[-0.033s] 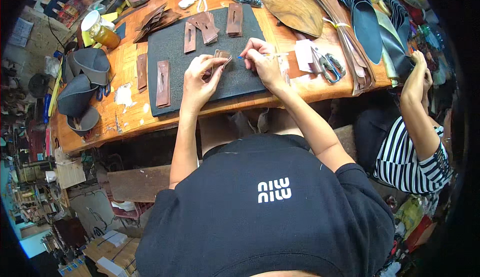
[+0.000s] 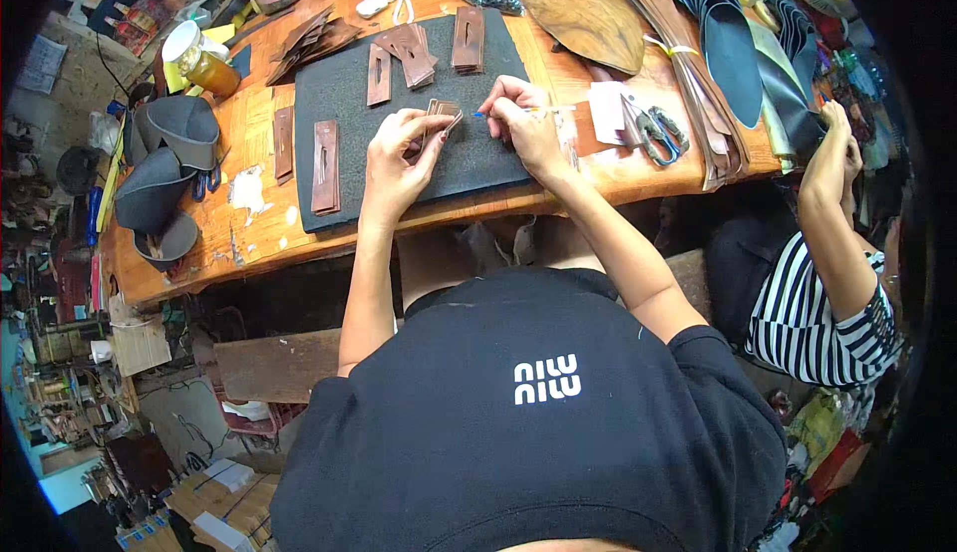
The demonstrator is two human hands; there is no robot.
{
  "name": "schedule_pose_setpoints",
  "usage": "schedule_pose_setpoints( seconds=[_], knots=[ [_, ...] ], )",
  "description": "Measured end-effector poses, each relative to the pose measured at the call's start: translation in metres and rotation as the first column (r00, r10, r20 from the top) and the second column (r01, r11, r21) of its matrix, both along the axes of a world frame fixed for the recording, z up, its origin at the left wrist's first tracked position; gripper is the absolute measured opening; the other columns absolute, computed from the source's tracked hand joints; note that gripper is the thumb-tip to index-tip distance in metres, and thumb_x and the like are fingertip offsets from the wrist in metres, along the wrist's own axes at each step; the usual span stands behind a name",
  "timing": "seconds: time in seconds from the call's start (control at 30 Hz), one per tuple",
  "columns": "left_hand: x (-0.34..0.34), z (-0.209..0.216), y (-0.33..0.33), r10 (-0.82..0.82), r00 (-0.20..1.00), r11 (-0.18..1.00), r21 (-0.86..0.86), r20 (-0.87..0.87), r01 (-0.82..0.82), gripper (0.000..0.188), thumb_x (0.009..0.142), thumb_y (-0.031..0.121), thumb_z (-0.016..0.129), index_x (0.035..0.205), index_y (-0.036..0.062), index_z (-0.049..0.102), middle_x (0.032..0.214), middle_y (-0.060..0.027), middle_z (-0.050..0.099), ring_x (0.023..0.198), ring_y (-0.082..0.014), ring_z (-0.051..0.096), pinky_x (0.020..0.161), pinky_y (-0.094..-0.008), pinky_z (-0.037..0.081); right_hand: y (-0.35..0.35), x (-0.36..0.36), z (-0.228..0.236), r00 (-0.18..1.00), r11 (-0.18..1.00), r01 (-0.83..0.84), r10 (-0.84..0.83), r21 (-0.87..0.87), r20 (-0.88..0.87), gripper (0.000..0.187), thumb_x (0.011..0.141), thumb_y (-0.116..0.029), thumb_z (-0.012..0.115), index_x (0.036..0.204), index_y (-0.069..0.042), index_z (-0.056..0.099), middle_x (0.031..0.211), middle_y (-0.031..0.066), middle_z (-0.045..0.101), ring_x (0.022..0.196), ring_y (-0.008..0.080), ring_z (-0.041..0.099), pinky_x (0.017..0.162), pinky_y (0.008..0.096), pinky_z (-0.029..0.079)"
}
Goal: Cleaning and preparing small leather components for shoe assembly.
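My left hand (image 2: 401, 158) is closed in a pinch on a small bundle of brown leather pieces (image 2: 445, 112), raised above a dark mat (image 2: 474, 158). Just to the right, my right hand (image 2: 523, 124) grips a thin tool with a blue tip (image 2: 479, 115), perhaps a pen. The tip points toward the leather pieces but stays a little apart from them. Slotted brown leather strips lie on the mat: a stack (image 2: 326, 168) left of my left hand, a fanned pile (image 2: 408, 54) beyond it, and another stack (image 2: 468, 39) at the mat's far edge.
Scissors (image 2: 660, 137) and a bound bundle of long leather strips (image 2: 688, 74) lie to the right. A jar of amber stuff (image 2: 211, 72) and dark curved pieces (image 2: 179, 129) are at the left. A person in a striped top (image 2: 822, 308) sits at the right.
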State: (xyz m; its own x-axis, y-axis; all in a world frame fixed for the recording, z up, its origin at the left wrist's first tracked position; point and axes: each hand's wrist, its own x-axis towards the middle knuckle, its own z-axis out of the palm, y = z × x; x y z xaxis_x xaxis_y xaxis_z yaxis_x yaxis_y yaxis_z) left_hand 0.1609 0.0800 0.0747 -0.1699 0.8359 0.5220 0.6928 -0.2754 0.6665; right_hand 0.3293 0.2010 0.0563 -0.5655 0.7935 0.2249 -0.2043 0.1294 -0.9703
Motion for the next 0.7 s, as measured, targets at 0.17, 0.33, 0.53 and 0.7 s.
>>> schedule_pose_setpoints(
  seconds=[0.17, 0.33, 0.53, 0.7],
  knots=[
    [-0.001, 0.0, 0.001, 0.009, 0.999, 0.999, -0.038, 0.048, -0.007, 0.023, 0.089, 0.002, 0.07, 0.11, 0.0082, 0.077, 0.096, -0.0046, 0.069, 0.078, -0.0122, 0.059, 0.064, -0.0254, 0.045, 0.003, -0.001, -0.004, 0.999, 0.999, 0.04, -0.04, 0.007, 0.005, 0.016, 0.091, -0.008, 0.051, 0.087, -0.003, 0.066, 0.063, 0.0026, 0.061, 0.05, 0.0039, 0.045, 0.047, 0.0204, 0.034],
    [-0.007, -0.005, 0.001, -0.011, 1.0, 0.998, 0.054, -0.011, 0.012, 0.034, 0.089, 0.001, 0.07, 0.122, 0.0087, 0.069, 0.101, -0.0045, 0.071, 0.078, -0.0094, 0.06, 0.064, -0.0229, 0.045, -0.007, -0.01, 0.011, 0.992, 0.986, 0.098, -0.108, -0.132, -0.067, 0.03, 0.104, -0.029, 0.055, 0.102, -0.002, 0.069, 0.067, 0.0076, 0.069, 0.043, 0.0053, 0.048, 0.041, 0.0224, 0.035],
    [0.0, -0.005, 0.0, 0.01, 0.982, 0.996, -0.09, 0.188, 0.007, 0.054, 0.085, 0.004, 0.076, 0.134, 0.0115, 0.053, 0.101, -0.0051, 0.074, 0.08, -0.0101, 0.064, 0.065, -0.0235, 0.048, -0.007, -0.014, 0.003, 0.982, 0.994, 0.085, -0.095, 0.067, 0.163, 0.034, 0.097, -0.034, 0.071, 0.086, -0.003, 0.072, 0.066, 0.0056, 0.068, 0.045, 0.0061, 0.053, 0.04, 0.0234, 0.038],
    [0.001, -0.007, -0.001, 0.013, 0.993, 0.998, -0.059, 0.114, -0.006, 0.045, 0.081, 0.005, 0.079, 0.122, 0.0081, 0.062, 0.1, -0.0038, 0.073, 0.079, -0.0096, 0.064, 0.064, -0.0233, 0.048, 0.001, -0.021, -0.012, 0.974, 0.974, 0.104, -0.14, 0.201, 0.178, 0.033, 0.082, -0.026, 0.086, 0.073, -0.003, 0.064, 0.066, 0.0029, 0.066, 0.06, 0.0059, 0.059, 0.054, 0.024, 0.046]
  ],
)
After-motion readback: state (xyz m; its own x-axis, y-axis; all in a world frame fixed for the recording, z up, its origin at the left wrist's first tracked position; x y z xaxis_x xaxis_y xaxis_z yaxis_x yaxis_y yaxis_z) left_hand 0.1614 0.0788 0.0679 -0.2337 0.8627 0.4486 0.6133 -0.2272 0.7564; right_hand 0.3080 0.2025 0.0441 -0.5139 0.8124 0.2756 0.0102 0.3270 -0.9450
